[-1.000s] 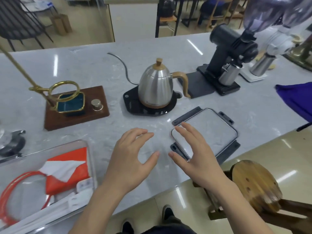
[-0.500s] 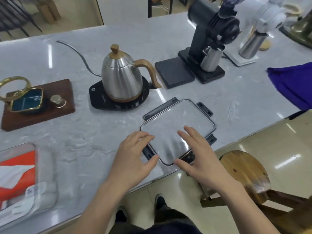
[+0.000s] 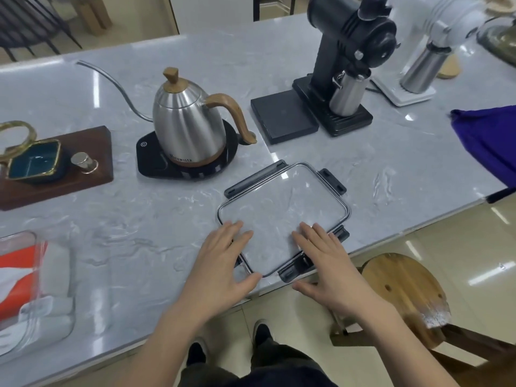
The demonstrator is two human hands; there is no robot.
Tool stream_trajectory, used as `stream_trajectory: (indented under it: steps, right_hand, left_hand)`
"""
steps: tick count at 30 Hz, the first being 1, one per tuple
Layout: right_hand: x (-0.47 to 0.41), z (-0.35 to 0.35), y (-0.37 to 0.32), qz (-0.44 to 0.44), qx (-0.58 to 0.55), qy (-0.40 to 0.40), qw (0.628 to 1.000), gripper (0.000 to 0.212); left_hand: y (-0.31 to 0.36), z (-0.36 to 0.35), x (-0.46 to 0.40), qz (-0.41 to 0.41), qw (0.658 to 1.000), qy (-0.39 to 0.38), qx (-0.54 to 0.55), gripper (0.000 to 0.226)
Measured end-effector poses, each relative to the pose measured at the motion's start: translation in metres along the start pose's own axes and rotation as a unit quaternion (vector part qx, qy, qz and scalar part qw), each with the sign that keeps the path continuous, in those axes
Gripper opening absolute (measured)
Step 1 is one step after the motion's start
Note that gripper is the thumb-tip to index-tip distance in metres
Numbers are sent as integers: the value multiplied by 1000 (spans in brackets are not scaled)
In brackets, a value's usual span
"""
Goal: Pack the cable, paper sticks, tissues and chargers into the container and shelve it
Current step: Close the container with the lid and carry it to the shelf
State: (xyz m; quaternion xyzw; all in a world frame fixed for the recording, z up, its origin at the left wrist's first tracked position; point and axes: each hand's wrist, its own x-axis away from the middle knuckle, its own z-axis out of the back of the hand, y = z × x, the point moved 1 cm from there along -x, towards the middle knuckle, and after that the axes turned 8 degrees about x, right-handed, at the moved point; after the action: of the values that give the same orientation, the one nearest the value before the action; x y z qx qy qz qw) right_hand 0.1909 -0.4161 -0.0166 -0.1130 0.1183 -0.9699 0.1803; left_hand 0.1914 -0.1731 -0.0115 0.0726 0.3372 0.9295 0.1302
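Note:
A clear container lid (image 3: 282, 208) with dark grey clip flaps lies flat on the marble counter, near its front edge. My left hand (image 3: 220, 263) rests with spread fingers on the lid's near left corner. My right hand (image 3: 326, 263) lies flat over its near right edge and a clip. Neither hand has closed around the lid. The clear container (image 3: 36, 283) stands at the far left, partly out of frame, with an orange-and-white tissue pack (image 3: 16, 269) and white items inside.
A steel gooseneck kettle (image 3: 187, 127) on a black base stands behind the lid. A black grinder (image 3: 346, 79), a white grinder (image 3: 424, 57) and a purple cloth (image 3: 488, 141) are to the right. A wooden drip stand (image 3: 53, 166) is at left. A wooden stool (image 3: 402, 289) stands below the counter edge.
The view has swung right and both hands have moved forward from the counter onto the lid's near edge. The container has slid toward the left edge of the view.

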Motion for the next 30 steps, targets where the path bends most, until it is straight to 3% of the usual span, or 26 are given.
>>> stream_trajectory:
  steps: [13, 20, 23, 27, 30]
  right_hand:
    - [17, -31, 7, 10, -20, 223, 975, 59]
    - [20, -25, 3, 65, -11, 282, 957, 37]
    - [18, -8, -5, 91, 8, 333, 938, 26]
    - [11, 22, -22, 121, 0, 410, 904, 38]
    - [4, 44, -37, 147, -17, 462, 874, 32]
  left_hand:
    - [-14, -22, 27, -26, 1000, 8, 0, 87]
    - [-20, -29, 38, -50, 997, 60, 25, 73]
    - [-19, -25, 41, -57, 990, 116, 57, 62]
    - [-16, -14, 43, -54, 968, 206, 130, 48]
    - [-9, -3, 46, -61, 943, 270, 186, 47]
